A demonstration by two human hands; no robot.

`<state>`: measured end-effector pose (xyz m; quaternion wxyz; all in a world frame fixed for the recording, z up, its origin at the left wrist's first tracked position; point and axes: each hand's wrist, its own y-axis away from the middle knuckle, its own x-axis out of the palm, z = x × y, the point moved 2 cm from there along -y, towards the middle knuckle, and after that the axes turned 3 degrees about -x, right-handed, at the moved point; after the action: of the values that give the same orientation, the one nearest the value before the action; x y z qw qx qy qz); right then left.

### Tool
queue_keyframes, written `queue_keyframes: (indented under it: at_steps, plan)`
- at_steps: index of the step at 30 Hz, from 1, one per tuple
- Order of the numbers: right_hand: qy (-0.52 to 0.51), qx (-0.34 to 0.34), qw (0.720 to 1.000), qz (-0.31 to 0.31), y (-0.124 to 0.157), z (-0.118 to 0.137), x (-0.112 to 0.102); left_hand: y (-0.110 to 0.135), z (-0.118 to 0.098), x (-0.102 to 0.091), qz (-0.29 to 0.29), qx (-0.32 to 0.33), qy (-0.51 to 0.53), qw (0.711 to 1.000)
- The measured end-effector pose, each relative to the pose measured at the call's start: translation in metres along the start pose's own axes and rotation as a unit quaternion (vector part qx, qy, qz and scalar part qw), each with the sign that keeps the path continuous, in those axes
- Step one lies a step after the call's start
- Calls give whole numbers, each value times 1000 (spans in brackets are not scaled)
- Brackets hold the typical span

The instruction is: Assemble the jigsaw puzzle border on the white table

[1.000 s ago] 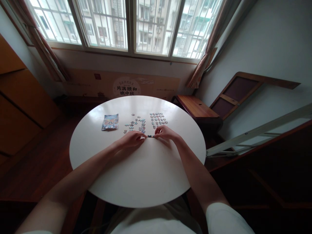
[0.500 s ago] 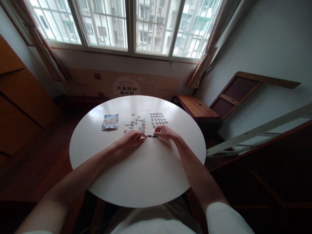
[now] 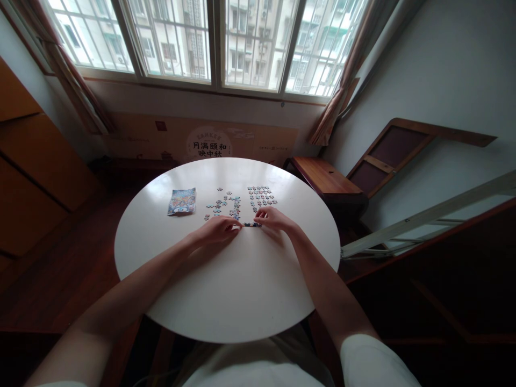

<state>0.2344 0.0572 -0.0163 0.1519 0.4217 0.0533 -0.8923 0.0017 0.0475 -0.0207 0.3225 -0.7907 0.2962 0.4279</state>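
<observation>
A short joined row of jigsaw puzzle pieces (image 3: 252, 224) lies near the middle of the white round table. At its left end, the closed fingers of my left hand (image 3: 217, 229) grip the row. My right hand (image 3: 274, 218) is at its right end, fingertips pinched together on a puzzle piece that they mostly cover. Just beyond my left hand stands a joined column of puzzle pieces (image 3: 237, 207), with scattered loose pieces (image 3: 219, 204) to its left. Several loose pieces in lines (image 3: 262, 192) lie beyond my right hand.
A printed picture sheet (image 3: 182, 201) lies on the round table (image 3: 226, 290), left of the pieces. A wooden side table (image 3: 326, 176) stands behind at the right, near a leaning wooden frame (image 3: 387, 156). Barred windows (image 3: 217, 43) face me.
</observation>
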Motion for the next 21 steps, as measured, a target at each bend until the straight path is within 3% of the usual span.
queue_keyframes:
  at_steps: [21]
  plan:
    - [17, -5, 1000, -13, 1, 1, 1, 0, 0, 0, 1, 0, -3, 1000]
